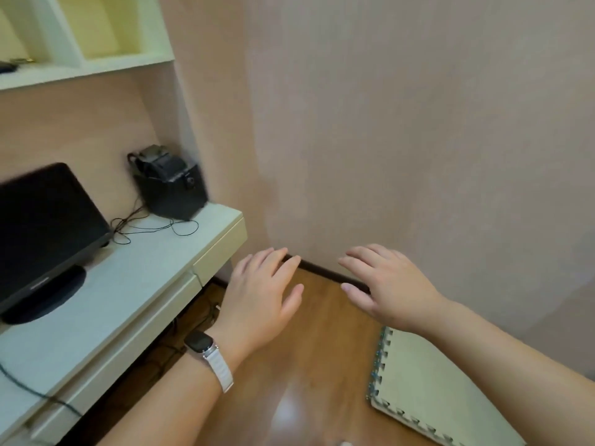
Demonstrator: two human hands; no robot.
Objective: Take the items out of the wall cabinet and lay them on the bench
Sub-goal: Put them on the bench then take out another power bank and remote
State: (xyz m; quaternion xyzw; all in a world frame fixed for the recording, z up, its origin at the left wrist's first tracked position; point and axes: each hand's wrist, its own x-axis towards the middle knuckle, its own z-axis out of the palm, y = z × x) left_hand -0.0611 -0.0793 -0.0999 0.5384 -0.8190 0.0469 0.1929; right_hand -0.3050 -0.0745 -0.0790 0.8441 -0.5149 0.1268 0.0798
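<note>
My left hand (262,291) and my right hand (383,284) are stretched out side by side over the wooden floor, fingers apart, holding nothing. The left wrist wears a watch on a white strap. At the top left hangs a pale wall cabinet (106,64) with open compartments; the right one looks bare, and a small dark item (7,66) lies on the shelf at the far left edge. Below it a pale bench-like desk (106,291) runs along the left wall, to the left of my left hand.
On the desk stand a black monitor (48,233), a black box-shaped device (170,185) and thin black cables (154,226). A pink wall fills the right. A foam puzzle mat (431,387) lies on the floor at the lower right. Cables lie under the desk.
</note>
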